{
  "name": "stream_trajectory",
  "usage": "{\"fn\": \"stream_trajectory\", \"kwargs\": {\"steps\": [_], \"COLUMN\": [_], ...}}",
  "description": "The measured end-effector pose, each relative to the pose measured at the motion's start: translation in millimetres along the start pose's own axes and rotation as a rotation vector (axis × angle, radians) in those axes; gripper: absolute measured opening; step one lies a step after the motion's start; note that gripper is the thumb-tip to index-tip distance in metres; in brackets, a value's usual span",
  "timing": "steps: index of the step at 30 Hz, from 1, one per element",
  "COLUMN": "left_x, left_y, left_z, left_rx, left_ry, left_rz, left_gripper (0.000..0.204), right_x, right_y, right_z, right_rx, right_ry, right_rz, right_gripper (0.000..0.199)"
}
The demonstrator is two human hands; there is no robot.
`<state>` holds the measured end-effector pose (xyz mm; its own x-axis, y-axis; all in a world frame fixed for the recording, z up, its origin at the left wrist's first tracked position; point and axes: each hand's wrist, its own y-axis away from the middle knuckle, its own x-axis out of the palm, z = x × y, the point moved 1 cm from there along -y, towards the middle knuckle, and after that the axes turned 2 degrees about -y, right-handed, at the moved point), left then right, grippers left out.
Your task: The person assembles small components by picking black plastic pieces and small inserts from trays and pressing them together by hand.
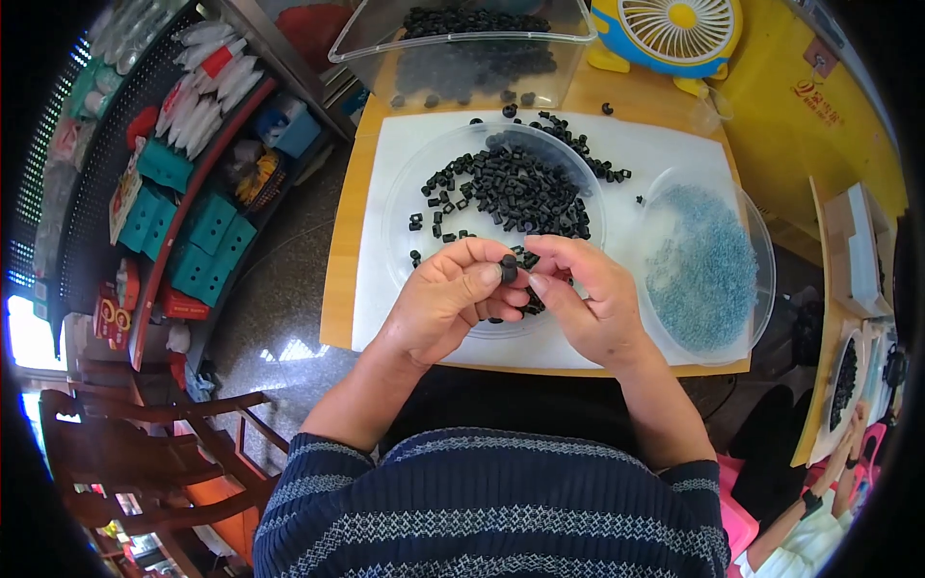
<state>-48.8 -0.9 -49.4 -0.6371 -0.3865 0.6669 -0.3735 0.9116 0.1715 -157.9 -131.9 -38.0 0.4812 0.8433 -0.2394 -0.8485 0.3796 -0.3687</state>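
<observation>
My left hand (pixel 438 299) pinches a small round black plastic part (pixel 509 269) between thumb and forefinger. Close beside it, my right hand (pixel 595 306) has its thumb and forefinger pressed together; whatever is between them is too small to make out. Both hands are above the near side of a round clear tray (pixel 397 217). A heap of small black plastic parts (pixel 530 188) lies in that tray, with some hidden under my fingers. To the right stands a second round clear tray (pixel 766 299) with many tiny pale-blue translucent pieces (pixel 708 270).
A clear bin (pixel 349 50) of black parts stands at the table's far side, next to a blue and yellow fan (pixel 682 14). Loose black parts (pixel 609 173) lie on the white sheet (pixel 371 289). Shelves (pixel 173 231) stand left; another person's hands (pixel 853 438) are far right.
</observation>
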Motion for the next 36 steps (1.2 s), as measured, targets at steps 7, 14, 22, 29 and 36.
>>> {"fn": "stream_trajectory", "kwargs": {"steps": [7,14,22,29,36], "left_x": [-2.9,-4.1,-6.9,0.1,12.1], "left_y": [-1.2,-0.8,-12.6,-89.8,-97.0], "left_z": [5.8,6.8,-18.3,-140.0,-143.7], "left_rx": [-0.036,-0.050,-0.046,0.500,0.489], "left_ry": [0.053,0.011,-0.293,-0.635,-0.902], "left_rz": [0.028,-0.010,-0.204,-0.111,-0.227], "left_gripper": [0.015,0.012,0.014,0.026,0.027], "right_x": [4.5,8.4,-1.0,1.2,-2.6], "right_y": [0.1,3.3,7.6,8.7,7.1], "right_z": [-6.4,-13.8,-23.0,-24.4,-22.6], "right_rx": [-0.157,-0.168,0.286,0.215,0.290], "right_ry": [-0.023,0.015,-0.349,-0.146,-0.275], "right_rz": [0.026,0.062,-0.072,0.013,-0.084], "right_gripper": [0.021,0.022,0.016,0.014,0.014]}}
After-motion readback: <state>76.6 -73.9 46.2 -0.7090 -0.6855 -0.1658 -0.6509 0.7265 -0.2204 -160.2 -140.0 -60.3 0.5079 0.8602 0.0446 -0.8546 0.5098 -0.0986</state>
